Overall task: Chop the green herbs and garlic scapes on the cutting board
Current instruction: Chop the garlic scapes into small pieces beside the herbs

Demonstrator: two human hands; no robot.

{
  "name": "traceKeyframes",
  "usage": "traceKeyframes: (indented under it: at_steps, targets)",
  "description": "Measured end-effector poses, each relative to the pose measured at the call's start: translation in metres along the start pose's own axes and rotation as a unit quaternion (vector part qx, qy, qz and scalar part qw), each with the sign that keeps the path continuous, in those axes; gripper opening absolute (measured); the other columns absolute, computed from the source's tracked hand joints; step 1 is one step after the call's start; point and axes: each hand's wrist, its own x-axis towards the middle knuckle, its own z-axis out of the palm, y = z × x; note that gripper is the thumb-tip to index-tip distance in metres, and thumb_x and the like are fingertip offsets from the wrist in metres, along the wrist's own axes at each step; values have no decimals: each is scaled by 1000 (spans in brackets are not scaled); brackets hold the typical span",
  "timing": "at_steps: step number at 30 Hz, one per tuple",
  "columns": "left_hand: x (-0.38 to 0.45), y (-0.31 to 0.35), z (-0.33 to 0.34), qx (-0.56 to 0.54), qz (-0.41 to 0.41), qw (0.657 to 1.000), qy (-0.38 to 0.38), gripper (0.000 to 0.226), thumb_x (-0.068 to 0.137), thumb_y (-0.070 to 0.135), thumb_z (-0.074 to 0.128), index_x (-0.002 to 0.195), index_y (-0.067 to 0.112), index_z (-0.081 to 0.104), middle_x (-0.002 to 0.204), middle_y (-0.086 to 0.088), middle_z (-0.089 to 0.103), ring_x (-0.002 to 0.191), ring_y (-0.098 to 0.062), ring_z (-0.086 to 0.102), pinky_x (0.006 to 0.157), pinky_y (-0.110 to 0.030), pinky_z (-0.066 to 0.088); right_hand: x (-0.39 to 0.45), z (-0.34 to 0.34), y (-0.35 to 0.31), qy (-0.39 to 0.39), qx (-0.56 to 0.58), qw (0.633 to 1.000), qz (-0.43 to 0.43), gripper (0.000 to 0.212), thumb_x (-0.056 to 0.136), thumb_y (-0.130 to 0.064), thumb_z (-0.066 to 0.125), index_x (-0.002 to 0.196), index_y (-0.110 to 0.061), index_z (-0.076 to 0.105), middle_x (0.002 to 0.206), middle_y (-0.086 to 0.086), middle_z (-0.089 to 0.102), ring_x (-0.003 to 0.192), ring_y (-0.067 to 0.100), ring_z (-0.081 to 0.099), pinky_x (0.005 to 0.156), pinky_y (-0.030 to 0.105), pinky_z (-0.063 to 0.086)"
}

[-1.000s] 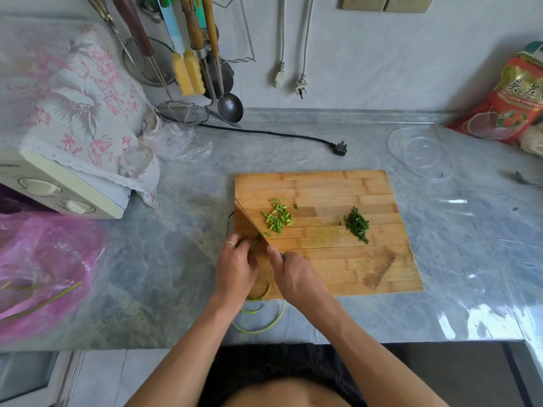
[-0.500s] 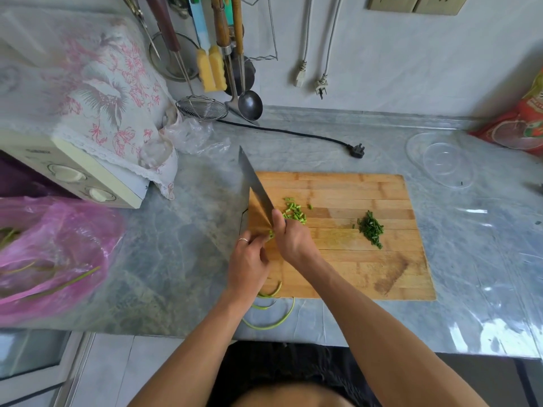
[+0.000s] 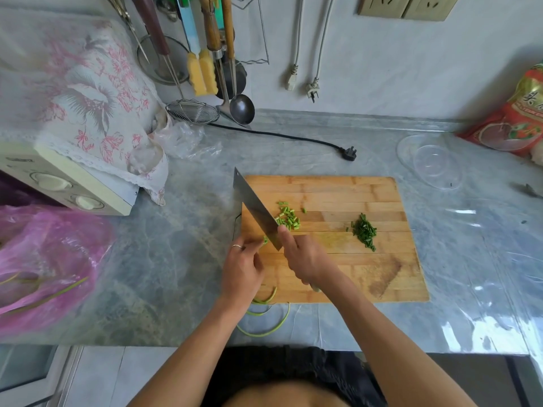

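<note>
A wooden cutting board lies on the grey marble counter. My right hand grips a cleaver, its blade tilted up over the board's left edge. Beside the blade sits a heap of chopped garlic scape pieces. My left hand, with a ring, holds down the uncut garlic scapes at the board's near left; their long curled stems hang over the board's front edge. A small pile of finely chopped dark green herbs lies near the board's middle right.
A pink plastic bag with more scapes lies at left, beside a cloth-covered appliance. Utensils hang on the wall behind. A black plug and a clear glass bowl sit behind the board, with a red bag at far right.
The cleaver rose from lying low on the board to a raised, tilted position. My view shifted slightly; my left hand stayed on the scapes.
</note>
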Motion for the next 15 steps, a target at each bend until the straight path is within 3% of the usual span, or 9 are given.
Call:
traceKeyframes:
  at_steps: [7,15]
  targets:
    - [-1,0,-1,2,7,1000,-2,39,80,-11,61,109,10,74,105,-7,65,93,-24,66,80,-29,53,-6,5,3,-17,14,998,51,71,97,-64,24,73,-5,55,59,8,53,46,25,51,41,32,45]
    - [-1,-2,-1,-1,19,1000,0,37,79,-14,61,108,6,74,104,-7,65,90,-23,66,78,-31,55,4,-4,7,27,-9,998,54,66,98,-62,24,62,-13,49,61,10,53,49,26,49,43,34,45]
